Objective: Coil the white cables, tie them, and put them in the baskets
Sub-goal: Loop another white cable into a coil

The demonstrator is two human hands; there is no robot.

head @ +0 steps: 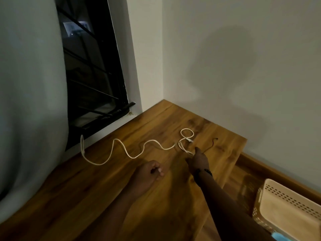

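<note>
Reaching: right hand (198, 160) at white cable (121, 148) near its looped end, grip unclear
Left hand (149, 172): loosely curled, empty, resting on desk (104, 197)
Tip: pinch near plug, draw even loops

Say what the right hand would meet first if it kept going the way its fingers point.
Probably the white cable: the right hand points up-left at the strand by its fingertips, already about touching. The thin black tie lies off to its right.

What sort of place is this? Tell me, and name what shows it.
Probably a room in a home, at night. A wooden tabletop sits in a corner of plain walls beside a dark barred window with a pale curtain. A white cable lies loose on the wood, and a perforated plastic basket stands lower right.
</note>
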